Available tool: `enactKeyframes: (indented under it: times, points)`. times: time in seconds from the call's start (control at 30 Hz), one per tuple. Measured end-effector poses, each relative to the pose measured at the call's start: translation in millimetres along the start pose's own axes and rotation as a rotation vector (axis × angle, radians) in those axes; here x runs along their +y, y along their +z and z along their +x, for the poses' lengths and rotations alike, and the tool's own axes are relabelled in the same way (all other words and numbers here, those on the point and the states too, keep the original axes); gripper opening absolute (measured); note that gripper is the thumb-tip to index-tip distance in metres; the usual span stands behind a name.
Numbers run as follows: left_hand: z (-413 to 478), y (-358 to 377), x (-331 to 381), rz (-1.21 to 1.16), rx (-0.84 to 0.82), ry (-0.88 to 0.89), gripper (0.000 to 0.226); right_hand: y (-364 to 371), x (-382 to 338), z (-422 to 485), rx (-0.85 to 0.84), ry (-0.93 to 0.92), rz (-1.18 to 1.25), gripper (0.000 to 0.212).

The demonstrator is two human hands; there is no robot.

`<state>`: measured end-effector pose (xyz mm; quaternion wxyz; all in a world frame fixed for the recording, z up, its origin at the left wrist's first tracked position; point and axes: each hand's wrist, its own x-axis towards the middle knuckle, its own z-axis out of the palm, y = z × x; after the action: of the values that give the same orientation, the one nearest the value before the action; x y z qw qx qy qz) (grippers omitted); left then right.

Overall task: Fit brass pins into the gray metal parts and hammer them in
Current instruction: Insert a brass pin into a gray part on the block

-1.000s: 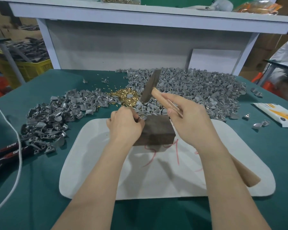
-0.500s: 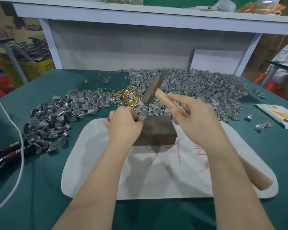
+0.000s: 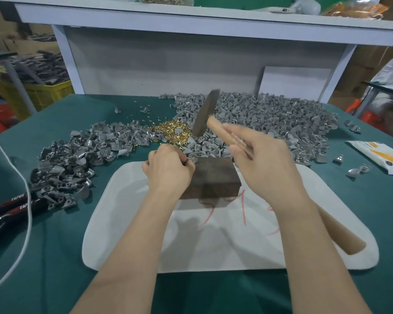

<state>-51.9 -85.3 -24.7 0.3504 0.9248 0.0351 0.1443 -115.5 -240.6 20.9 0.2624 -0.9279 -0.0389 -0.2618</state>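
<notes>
My left hand (image 3: 168, 168) pinches a small gray metal part (image 3: 189, 161) against the left top edge of a dark block (image 3: 216, 175); most of the part is hidden by my fingers. My right hand (image 3: 261, 164) grips the wooden handle of a hammer (image 3: 205, 114), whose steel head is raised above and behind the block, blurred by motion. A heap of brass pins (image 3: 170, 130) lies just behind my left hand. Gray parts lie in a left pile (image 3: 77, 159) and a bigger right pile (image 3: 270, 118).
The block stands on a white tray (image 3: 127, 223) with red marks, on a green table. Black-handled pliers (image 3: 9, 207) and a white cord (image 3: 25, 200) lie at the left. A white packet (image 3: 381, 155) and a few loose parts lie at the right. A shelf frame stands behind.
The hammer head has lifted higher and slightly to the right above the block. My left hand stays on the part at the block's edge.
</notes>
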Motion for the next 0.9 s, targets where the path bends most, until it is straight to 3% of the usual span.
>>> enactKeyframes:
  times: [0.07,0.23,0.43,0.53,0.77,0.9]
  points:
    - [0.0,0.0,0.1,-0.006,0.004,-0.003,0.01,-0.7,-1.3,1.1,0.047,-0.002,0.025,0.043]
    - [-0.1,-1.7,0.3,0.036,-0.019,0.012,0.008,2.1,2.4,-0.4,-0.223,0.053,-0.092,0.043]
    - [-1.7,-2.9,1.4,-0.022,-0.004,-0.003,0.016,0.5,-6.2,-1.7,0.003,-0.006,0.008,0.046]
    - [-3.3,-3.4,3.2,-0.056,-0.027,0.015,0.022,5.9,-8.4,0.7,-0.043,-0.028,-0.046,0.056]
    - [-8.7,-3.7,11.5,-0.008,-0.17,0.177,0.016,38.0,2.1,5.8,-0.131,0.15,-0.127,0.016]
    - [-9.1,-4.7,11.7,-0.026,-0.191,0.2,0.015,47.9,0.0,7.8,-0.118,0.133,-0.134,0.011]
